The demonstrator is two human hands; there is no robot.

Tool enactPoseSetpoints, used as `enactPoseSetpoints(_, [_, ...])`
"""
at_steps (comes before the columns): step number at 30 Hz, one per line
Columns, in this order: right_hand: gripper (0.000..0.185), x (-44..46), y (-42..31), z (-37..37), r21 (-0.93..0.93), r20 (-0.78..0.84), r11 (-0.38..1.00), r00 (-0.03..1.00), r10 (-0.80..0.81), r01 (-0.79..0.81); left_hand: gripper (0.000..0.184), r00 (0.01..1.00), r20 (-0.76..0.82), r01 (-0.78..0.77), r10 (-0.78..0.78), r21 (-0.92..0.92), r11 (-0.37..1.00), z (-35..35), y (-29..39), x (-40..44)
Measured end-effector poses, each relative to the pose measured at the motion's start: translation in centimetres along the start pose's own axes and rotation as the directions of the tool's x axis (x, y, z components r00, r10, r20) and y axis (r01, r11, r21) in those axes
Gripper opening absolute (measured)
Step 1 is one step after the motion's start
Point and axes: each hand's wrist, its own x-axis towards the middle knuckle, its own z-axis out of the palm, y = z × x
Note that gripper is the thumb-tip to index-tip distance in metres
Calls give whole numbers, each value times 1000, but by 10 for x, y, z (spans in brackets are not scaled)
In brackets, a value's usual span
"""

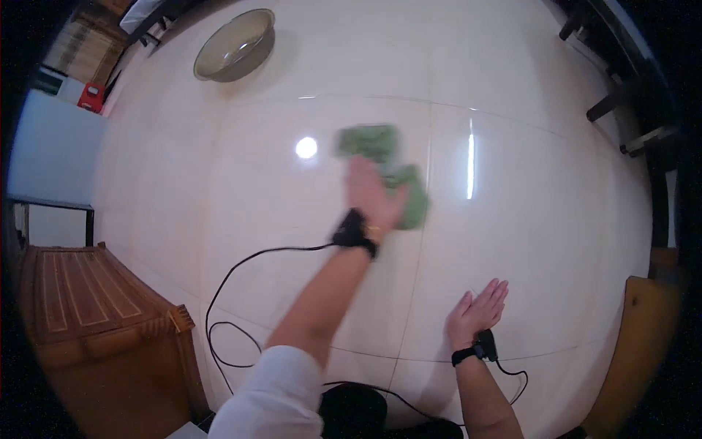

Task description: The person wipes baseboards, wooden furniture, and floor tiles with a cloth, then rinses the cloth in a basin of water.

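Note:
My left hand (374, 196), blurred by motion, is on a green cloth (368, 140) that lies bunched on the glossy tiled floor (278, 197). Part of the cloth shows beyond the fingers and part beside the thumb; the fingertips are too smeared to make out clearly. Lower right, my right hand (477, 314) is over the floor with its fingers stretched out and holds nothing. Whether it touches the tiles I cannot tell. Each wrist wears a black strap with a cable (270, 252).
A translucent basin (238, 47) stands at the upper left. Brown wooden furniture (110, 314) fills the lower left, and a yellowish wooden panel (618, 358) is at the lower right. Dark furniture legs (610, 102) line the upper right. The left cable loops across the floor.

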Motion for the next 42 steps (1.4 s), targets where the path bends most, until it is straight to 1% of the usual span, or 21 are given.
enactPoseSetpoints(3, [73,-2,0,-2,37,-4,999,1000,8,-8,105,953,229,-141,200,-250,958,13,145,-13])
enactPoseSetpoints(5, [75,0,3,-3,69,30,998,1000,4,-6,105,887,270,-286,375,-318,904,28,214,-42])
enactPoseSetpoints(7, [79,-4,10,10,170,69,979,993,99,-109,103,768,332,-420,548,-385,822,49,257,-70])
enactPoseSetpoints(10, [80,-7,10,5,78,63,996,997,38,-43,103,675,308,-576,670,-347,740,50,261,-64])
enactPoseSetpoints(12, [79,-4,5,-6,102,89,994,995,34,-43,104,745,461,-434,482,-215,875,42,249,-12])
enactPoseSetpoints(15, [76,-7,1,-12,97,113,994,992,46,-57,104,930,309,-176,200,-105,979,40,173,96])
enactPoseSetpoints(17, [76,-1,0,-10,102,100,993,994,51,-62,99,972,232,-50,33,68,996,24,99,152])
enactPoseSetpoints(18, [76,-2,-1,-11,111,97,992,994,55,-65,95,994,89,50,-59,100,994,26,56,171])
enactPoseSetpoints(21, [76,-1,0,-16,121,112,990,992,60,-74,75,936,-96,337,-338,-30,941,2,-51,192])
enactPoseSetpoints(22, [76,3,1,-17,124,113,990,992,58,-72,75,927,-203,329,-315,34,944,32,-116,207])
enactPoseSetpoints(24, [75,2,0,-17,122,132,988,988,80,-96,89,811,-177,583,-558,152,798,13,-130,203])
enactPoseSetpoints(27, [76,3,2,-22,124,181,984,978,105,-129,88,802,-205,587,-561,105,802,33,-113,215])
enactPoseSetpoints(29, [78,2,-1,-25,129,222,983,969,104,-135,86,948,-17,319,-318,96,943,20,-46,208])
enactPoseSetpoints(30, [79,3,0,-26,127,235,982,966,107,-140,83,949,7,316,-316,-14,949,6,24,197])
enactPoseSetpoints(31, [79,4,0,-27,121,244,982,963,111,-144,84,981,60,187,-182,-105,977,21,58,195])
enactPoseSetpoints(32, [80,3,-1,-24,135,231,983,968,93,-127,90,987,138,76,-81,45,996,52,98,196])
enactPoseSetpoints(34, [81,-2,7,-14,131,199,986,977,76,-104,91,973,149,-180,175,19,984,84,199,156])
enactPoseSetpoints(35, [80,-1,10,-12,131,233,985,969,79,-112,90,945,169,-300,278,121,946,107,248,133])
enactPoseSetpoints(37, [78,-5,10,-12,116,309,984,946,96,-138,91,836,306,-481,457,4,877,104,332,85])
enactPoseSetpoints(40, [77,8,6,-35,115,434,978,894,110,-177,84,727,381,-497,571,-282,821,108,423,4])
enactPoseSetpoints(42, [75,25,-10,-73,72,442,988,892,94,-139,74,529,428,-713,733,-244,657,105,459,-60])
